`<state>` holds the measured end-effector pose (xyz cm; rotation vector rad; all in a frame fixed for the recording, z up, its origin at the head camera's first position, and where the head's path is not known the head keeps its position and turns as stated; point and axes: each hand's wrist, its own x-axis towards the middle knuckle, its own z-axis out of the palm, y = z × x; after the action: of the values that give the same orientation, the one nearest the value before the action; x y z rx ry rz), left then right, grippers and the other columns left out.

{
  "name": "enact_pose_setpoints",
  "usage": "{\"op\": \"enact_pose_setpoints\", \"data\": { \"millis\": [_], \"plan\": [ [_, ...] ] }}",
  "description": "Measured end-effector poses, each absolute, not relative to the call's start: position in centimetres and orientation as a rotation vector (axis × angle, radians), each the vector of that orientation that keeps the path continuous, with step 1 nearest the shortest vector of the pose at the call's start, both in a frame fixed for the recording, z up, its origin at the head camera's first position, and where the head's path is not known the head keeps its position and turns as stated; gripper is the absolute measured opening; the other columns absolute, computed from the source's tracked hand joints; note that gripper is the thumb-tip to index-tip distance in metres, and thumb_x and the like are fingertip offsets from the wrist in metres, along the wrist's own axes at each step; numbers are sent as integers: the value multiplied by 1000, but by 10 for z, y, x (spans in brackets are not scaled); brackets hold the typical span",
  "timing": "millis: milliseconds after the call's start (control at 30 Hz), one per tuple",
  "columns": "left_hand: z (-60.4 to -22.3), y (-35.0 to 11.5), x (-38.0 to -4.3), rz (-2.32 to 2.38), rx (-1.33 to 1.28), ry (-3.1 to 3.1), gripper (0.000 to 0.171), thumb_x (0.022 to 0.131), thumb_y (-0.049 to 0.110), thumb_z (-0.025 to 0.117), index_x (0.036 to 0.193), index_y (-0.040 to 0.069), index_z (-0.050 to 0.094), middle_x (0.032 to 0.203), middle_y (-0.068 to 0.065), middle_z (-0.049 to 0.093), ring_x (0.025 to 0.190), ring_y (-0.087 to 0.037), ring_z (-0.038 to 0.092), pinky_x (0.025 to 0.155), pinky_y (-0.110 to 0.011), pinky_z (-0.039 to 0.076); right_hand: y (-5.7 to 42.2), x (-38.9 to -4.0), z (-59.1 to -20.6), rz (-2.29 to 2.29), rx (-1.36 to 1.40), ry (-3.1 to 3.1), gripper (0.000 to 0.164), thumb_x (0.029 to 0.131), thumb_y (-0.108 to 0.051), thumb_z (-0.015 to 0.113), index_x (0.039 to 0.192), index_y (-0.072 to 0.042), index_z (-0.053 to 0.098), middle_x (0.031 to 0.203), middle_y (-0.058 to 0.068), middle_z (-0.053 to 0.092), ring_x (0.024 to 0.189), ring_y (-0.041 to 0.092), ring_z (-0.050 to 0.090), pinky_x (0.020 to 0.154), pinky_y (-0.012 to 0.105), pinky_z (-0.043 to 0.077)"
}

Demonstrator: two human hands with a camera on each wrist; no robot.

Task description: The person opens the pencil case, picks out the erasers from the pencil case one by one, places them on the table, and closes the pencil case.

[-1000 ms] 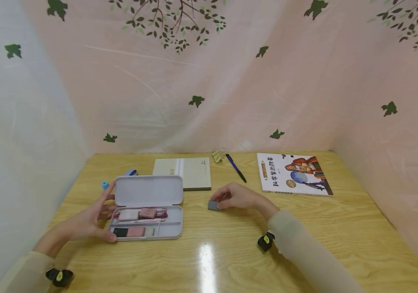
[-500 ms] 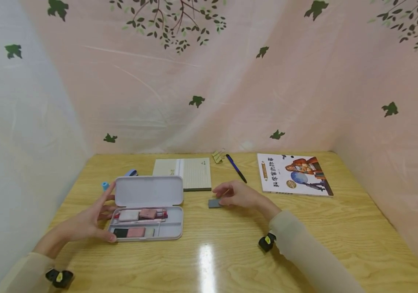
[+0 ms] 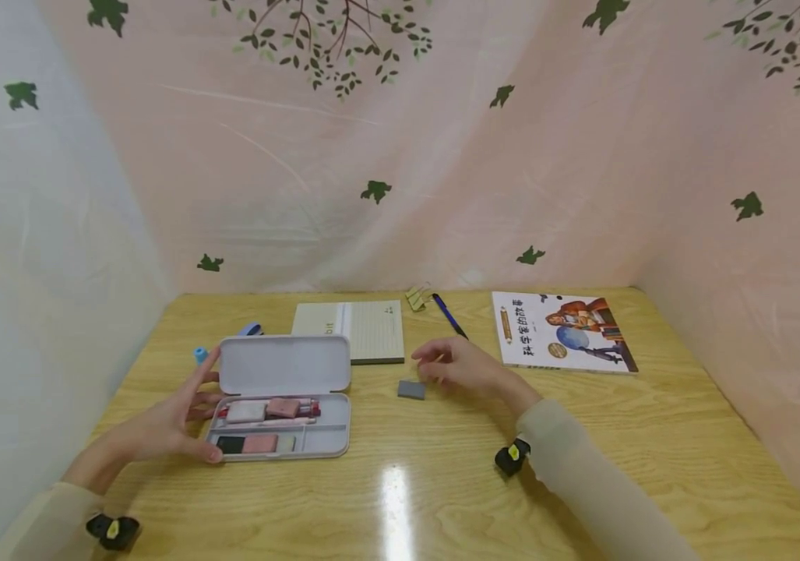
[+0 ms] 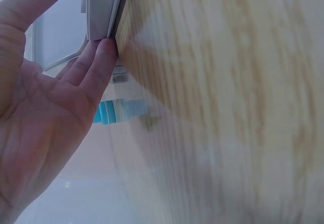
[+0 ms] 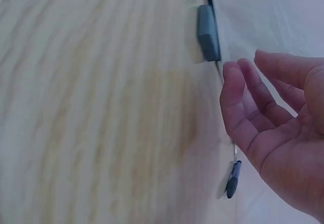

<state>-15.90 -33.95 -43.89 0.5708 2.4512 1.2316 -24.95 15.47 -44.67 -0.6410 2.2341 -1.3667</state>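
Observation:
A white pencil case [image 3: 286, 366] lies with its lid raised on the left half of the table. Inside it are pens, pink and whitish erasers [image 3: 261, 444] and a dark block. My left hand [image 3: 164, 425] touches the case's left end, thumb at the near corner and nearly straight fingers along the side, also visible in the left wrist view. A small grey eraser [image 3: 411, 389] lies flat on the wood, right of the case. Just beyond its right end hovers my right hand [image 3: 459, 366], fingers loosely bent and holding nothing; the right wrist view shows a gap between fingertips and eraser.
Behind the case lie a notepad [image 3: 378, 331], a binder clip [image 3: 417, 298] and a blue pen [image 3: 447, 313]. A picture-covered book [image 3: 564, 333] is at the back right. A light-blue capped item [image 3: 200, 355] sits behind my left hand. Fabric walls border the table.
My right hand has let go of the grey eraser and drawn back slightly up and to the right. The eraser rests on the table. My left hand stays on the pencil case.

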Motion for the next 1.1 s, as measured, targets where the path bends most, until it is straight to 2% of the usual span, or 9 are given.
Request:
{"op": "enact_pose_setpoints", "data": {
  "millis": [67,167,333,433,533,667,800,900,1100],
  "plan": [
    [-436,-340,-160,1222,585,2458,139,78,17,90,159,27,-22,152,-35,18,133,-57,39,104,-41,49,154,-250,-442,-1408,-644,2215,31,101,-17,64,128,-1,66,108,14,69,85,25,66,69,35,60],
    [-434,-342,-159,1206,577,2477,139,77,18,91,159,29,-22,151,-34,19,133,-57,40,104,-47,48,146,-249,-431,-1476,-674,2149,33,102,-15,63,131,2,64,110,21,69,88,28,68,71,37,61],
    [-434,-347,-155,1205,584,2471,140,77,17,91,159,30,-22,151,-36,18,131,-59,41,101,-51,49,117,-238,-412,-1544,-733,2028,33,102,-17,63,131,-1,64,116,26,67,99,37,69,81,50,61],
    [-436,-346,-154,1228,595,2455,139,77,16,90,160,29,-21,151,-36,19,131,-59,41,100,-37,51,98,-231,-406,-1515,-809,2019,33,102,-18,64,129,0,65,112,25,68,100,42,67,81,54,60],
    [-438,-344,-155,1254,595,2442,139,77,15,91,160,29,-20,150,-36,19,131,-59,41,96,-17,46,78,-226,-403,-1475,-888,2025,33,102,-17,64,128,2,65,108,24,68,99,45,66,79,56,60],
    [-439,-341,-157,1264,594,2436,140,76,15,91,160,29,-20,150,-36,19,131,-59,41,94,-12,43,54,-219,-406,-1434,-931,2050,31,101,-14,65,126,4,67,106,19,71,94,43,67,74,49,62],
    [-440,-338,-160,1246,597,2456,141,75,16,92,160,29,-20,151,-36,18,132,-57,41,102,-32,49,31,-215,-414,-1366,-935,2131,27,98,-13,68,122,1,71,101,3,73,85,29,69,66,34,61],
    [-441,-336,-162,1247,593,2455,142,75,16,92,160,31,-20,152,-36,18,132,-57,41,103,-50,47,15,-212,-422,-1305,-938,2189,26,97,-15,70,119,-2,73,100,-4,73,82,16,68,63,25,58],
    [-442,-335,-159,1241,554,2443,142,75,16,92,159,33,-22,151,-37,17,132,-57,41,102,-56,46,-11,-206,-430,-1143,-1051,2316,25,94,-19,75,116,-6,75,100,-7,73,87,-2,63,75,13,52]
  ]
}}
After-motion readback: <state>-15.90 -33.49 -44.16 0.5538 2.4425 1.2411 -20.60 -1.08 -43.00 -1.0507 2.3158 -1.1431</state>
